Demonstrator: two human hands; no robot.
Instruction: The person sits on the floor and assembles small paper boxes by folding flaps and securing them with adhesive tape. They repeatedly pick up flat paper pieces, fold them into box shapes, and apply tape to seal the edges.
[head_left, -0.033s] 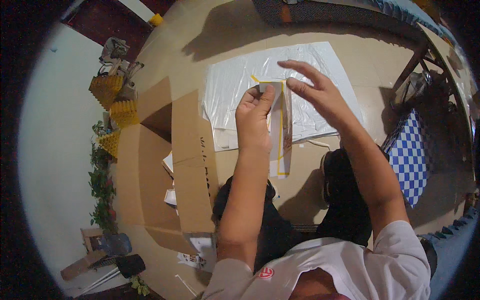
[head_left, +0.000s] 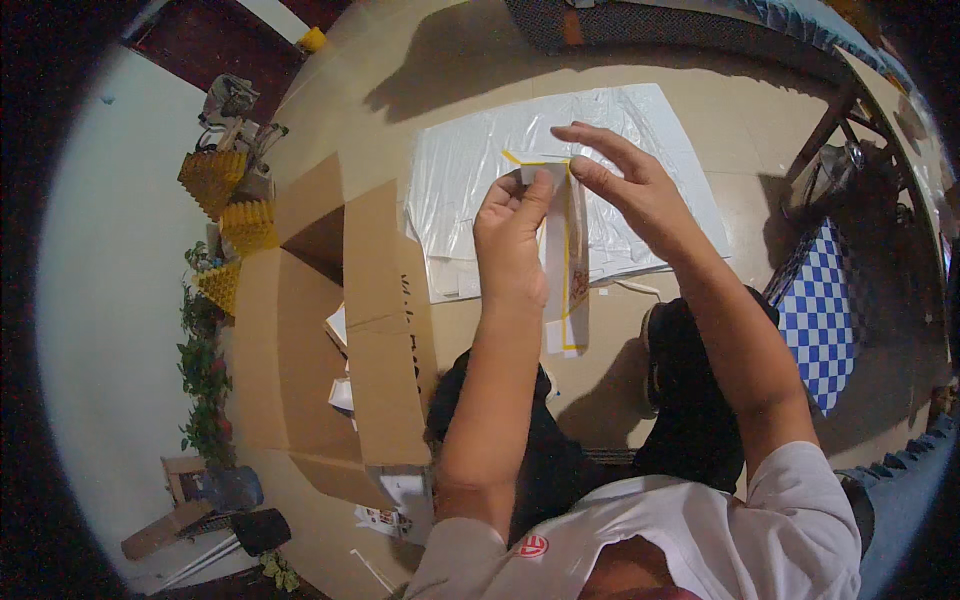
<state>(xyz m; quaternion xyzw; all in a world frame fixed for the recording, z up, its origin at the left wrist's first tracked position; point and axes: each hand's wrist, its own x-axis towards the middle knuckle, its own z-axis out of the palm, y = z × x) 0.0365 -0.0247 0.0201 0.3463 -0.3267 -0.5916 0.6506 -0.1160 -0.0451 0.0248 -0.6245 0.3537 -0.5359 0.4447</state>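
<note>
My left hand [head_left: 512, 225] grips the upper end of a long, narrow white carton [head_left: 557, 245] with yellow edge lines, its thumb pressed on the near face. The carton hangs lengthwise toward me, and its far end flaps stand partly unfolded. My right hand [head_left: 630, 190] is at the carton's upper right corner, thumb at the edge and fingers stretched out apart from it. Whether the thumb presses on the corner, I cannot tell. Beneath both hands lies a stack of white sheets [head_left: 460, 190] in clear plastic on the floor.
A large open cardboard box [head_left: 385, 330] stands to the left with white pieces inside. On the right is a blue-and-white checkered item [head_left: 818, 320] beside a wooden-legged table [head_left: 835, 120]. Yellow latticed pieces [head_left: 245, 228] and a leafy plant [head_left: 205, 370] line the left wall.
The carton's lower end has swung slightly to the right. My right fingers have shifted a little to the left and down; the left grip is the same.
</note>
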